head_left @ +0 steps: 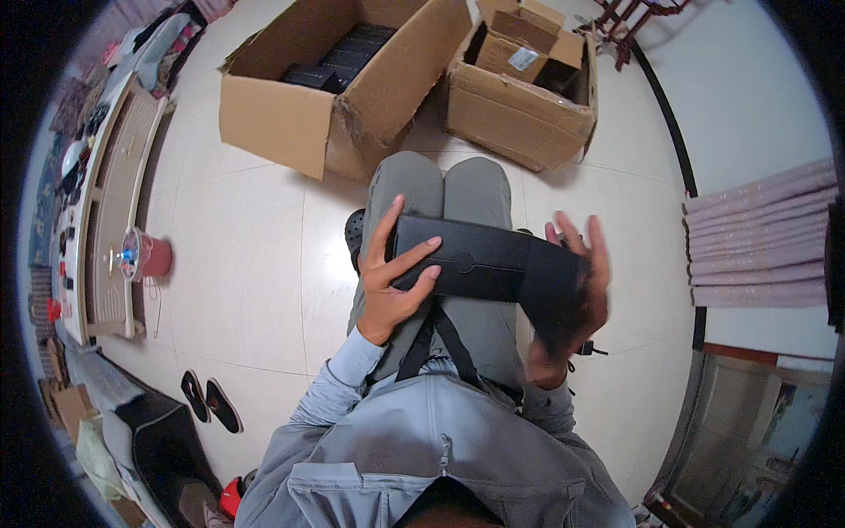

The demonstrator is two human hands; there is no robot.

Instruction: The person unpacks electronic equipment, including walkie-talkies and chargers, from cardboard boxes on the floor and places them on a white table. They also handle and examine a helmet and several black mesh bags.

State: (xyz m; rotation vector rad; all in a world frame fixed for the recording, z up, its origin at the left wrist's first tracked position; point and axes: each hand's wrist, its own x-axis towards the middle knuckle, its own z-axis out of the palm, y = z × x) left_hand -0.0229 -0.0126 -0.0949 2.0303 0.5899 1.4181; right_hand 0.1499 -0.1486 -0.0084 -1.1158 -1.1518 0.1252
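Observation:
A long, flat black case [466,259] with a seam and a small tab line along its face lies across my lap. My left hand [392,277] grips its left end, with two fingertips resting on the top face and another finger along the far edge. At its right end a darker, matte black piece [556,295] slants down toward me; whether it is a flap or a separate sleeve I cannot tell. My right hand [588,286] is beside that piece, its fingers pointing away from me and smeared by motion. The black piece hides part of that palm.
Ahead of my knees stands an open cardboard carton [273,123] with several black boxes [356,55] inside. A second carton [519,114] to its right holds smaller cardboard boxes. A pink bucket [157,256] and dark slippers [224,405] are on the left, near a white cabinet [119,194].

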